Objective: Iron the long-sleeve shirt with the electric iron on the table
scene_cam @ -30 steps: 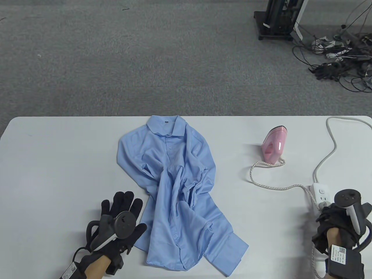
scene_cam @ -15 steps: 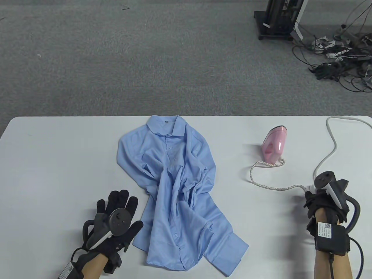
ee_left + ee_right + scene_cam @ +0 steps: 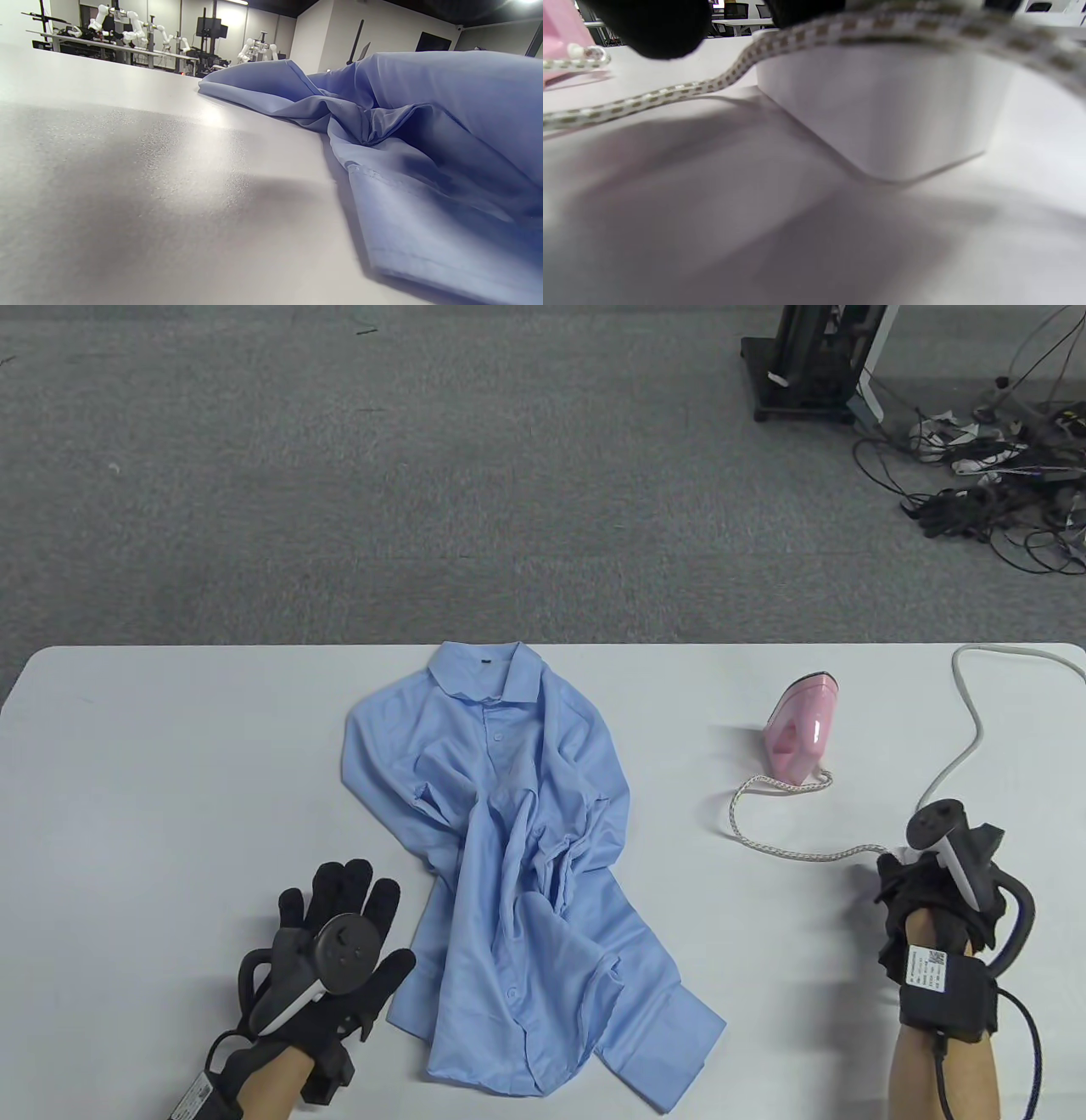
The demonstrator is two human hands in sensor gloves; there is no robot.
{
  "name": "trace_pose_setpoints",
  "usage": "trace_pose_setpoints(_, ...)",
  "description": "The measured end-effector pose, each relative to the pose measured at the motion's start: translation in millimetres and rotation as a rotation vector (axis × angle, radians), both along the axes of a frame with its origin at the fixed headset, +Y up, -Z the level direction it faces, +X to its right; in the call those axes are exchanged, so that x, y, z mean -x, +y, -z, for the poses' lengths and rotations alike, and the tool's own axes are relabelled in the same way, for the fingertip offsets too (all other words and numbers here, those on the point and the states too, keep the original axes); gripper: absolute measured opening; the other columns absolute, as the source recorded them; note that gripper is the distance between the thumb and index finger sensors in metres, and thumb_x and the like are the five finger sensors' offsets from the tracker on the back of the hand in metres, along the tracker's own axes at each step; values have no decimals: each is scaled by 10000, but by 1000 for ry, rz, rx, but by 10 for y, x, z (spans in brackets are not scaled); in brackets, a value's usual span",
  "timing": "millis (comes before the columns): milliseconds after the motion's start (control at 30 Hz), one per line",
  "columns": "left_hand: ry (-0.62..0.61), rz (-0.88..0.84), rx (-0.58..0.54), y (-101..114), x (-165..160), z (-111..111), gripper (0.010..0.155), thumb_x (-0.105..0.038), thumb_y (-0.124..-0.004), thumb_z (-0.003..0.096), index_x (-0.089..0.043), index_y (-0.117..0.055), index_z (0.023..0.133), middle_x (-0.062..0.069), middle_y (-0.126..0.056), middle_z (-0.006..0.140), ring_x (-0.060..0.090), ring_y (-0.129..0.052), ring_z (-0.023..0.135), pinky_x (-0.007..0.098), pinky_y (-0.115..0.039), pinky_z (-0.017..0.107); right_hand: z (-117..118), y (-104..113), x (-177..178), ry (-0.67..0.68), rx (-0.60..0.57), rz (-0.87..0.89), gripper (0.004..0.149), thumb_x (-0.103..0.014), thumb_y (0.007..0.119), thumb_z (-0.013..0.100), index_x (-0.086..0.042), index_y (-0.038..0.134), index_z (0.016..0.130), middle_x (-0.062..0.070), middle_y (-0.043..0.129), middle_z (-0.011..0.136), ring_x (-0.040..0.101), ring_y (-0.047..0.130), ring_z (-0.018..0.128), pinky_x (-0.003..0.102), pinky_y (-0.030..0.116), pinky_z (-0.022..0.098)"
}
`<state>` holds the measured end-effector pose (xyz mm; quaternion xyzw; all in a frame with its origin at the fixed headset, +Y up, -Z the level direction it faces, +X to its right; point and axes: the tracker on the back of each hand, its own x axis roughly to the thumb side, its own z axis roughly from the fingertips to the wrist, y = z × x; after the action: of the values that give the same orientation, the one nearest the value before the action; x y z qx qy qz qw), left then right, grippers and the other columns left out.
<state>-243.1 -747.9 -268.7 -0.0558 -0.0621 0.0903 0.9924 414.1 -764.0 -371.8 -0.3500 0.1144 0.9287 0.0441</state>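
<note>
A crumpled light-blue long-sleeve shirt (image 3: 517, 857) lies mid-table, collar at the far edge; it also shows in the left wrist view (image 3: 424, 127). A pink iron (image 3: 802, 725) stands upright right of it, and its braided cord (image 3: 797, 853) runs to my right hand (image 3: 912, 882). That hand is curled over the white power strip (image 3: 882, 106) and grips the cord (image 3: 670, 91) at its end; the plug is hidden under the fingers (image 3: 653, 25). My left hand (image 3: 373, 920) rests flat and spread on the table, just left of the shirt's lower edge, holding nothing.
The white table (image 3: 170, 780) has bare surface left of the shirt and between shirt and iron. The strip's grey cable (image 3: 967, 729) loops to the far right edge. Beyond the table is grey carpet with a stand and tangled cables (image 3: 976, 509).
My right hand has moved up and left from the near right corner to over the power strip, bringing the cord's end. My left hand slid slightly left and back.
</note>
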Motion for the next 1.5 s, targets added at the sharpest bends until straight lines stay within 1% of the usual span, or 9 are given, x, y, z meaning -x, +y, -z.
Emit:
trace_pose_setpoints(233, 3, -14, 16, -20, 40, 25, 795, -643, -604, 364, -369, -288, 1040, -47, -21, 1127, 276, 17, 1075, 624, -65, 729, -47, 28, -21, 24, 21, 20, 772, -588, 653, 374, -143, 444, 969, 176, 371, 1000, 447, 453, 909, 651, 505, 609)
trace_pose_setpoints(400, -11, -21, -16, 16, -5, -7, 794, -644, -603, 364, -371, -285, 1039, -49, -24, 1128, 276, 14, 1077, 625, -68, 730, -253, 632, 281, 59, -365, -146, 768, -565, 670, 371, -121, 486, 970, 194, 412, 969, 455, 501, 869, 645, 531, 584)
trace_pose_setpoints(633, -46, -27, -59, 29, -115, -43, 792, -646, -601, 362, -377, -286, 1037, -47, -36, 1133, 277, -2, 1082, 627, -76, 733, -588, 1114, 1273, 374, -577, -72, 761, -565, 667, 382, -112, 502, 971, 211, 434, 968, 465, 527, 860, 637, 551, 577)
trace_pose_setpoints(800, -52, -33, -80, 38, -140, -58, 792, -647, -601, 360, -380, -287, 1037, -47, -44, 1135, 279, -11, 1085, 628, -81, 734, -765, 840, 1921, 580, -469, 9, 738, -574, 664, 381, -76, 593, 921, 223, 531, 916, 467, 605, 805, 626, 589, 555)
trace_pose_setpoints(967, -12, -53, -22, 65, -141, 71, 792, -646, -599, 365, -391, -267, 1037, -49, -10, 1129, 276, 16, 1081, 625, -53, 729, -898, 247, 2454, 795, -8, 23, 754, -620, 641, 375, -51, 635, 870, 234, 547, 884, 481, 609, 784, 632, 585, 545)
trace_pose_setpoints(1100, -52, -22, -25, 130, -302, 139, 793, -647, -599, 363, -394, -268, 1037, -51, -17, 1131, 275, 10, 1084, 625, -55, 730, -1052, 9, 2696, 873, 109, 5, 833, -664, 663, 345, -21, 646, 874, 263, 555, 879, 505, 615, 770, 645, 589, 530)
trace_pose_setpoints(1233, -82, 18, -5, 308, -526, 271, 798, -652, -596, 363, -403, -249, 1037, -56, 0, 1129, 272, 13, 1087, 625, -52, 733, -1127, -147, 2847, 973, 166, -212, 853, -684, 645, 321, -9, 602, 840, 262, 573, 859, 491, 646, 745, 625, 617, 518)
trace_pose_setpoints(1300, -86, -2, -11, 415, -635, 363, 798, -651, -597, 364, -399, -251, 1037, -53, -2, 1129, 275, 3, 1089, 626, -56, 733, -1107, -126, 2863, 969, 153, -167, 826, -645, 673, 325, 13, 625, 824, 279, 598, 835, 499, 666, 710, 621, 628, 497)
trace_pose_setpoints(1500, -71, 44, 113, 546, -1141, 747, 828, -667, -576, 372, -433, -108, 1014, -66, 159, 1063, 257, 122, 1050, 612, -9, 728, -1064, -88, 2829, 1007, 24, -154, 484, -407, 757, 366, -27, 765, 666, 219, 776, 685, 440, 818, 555, 581, 720, 391)
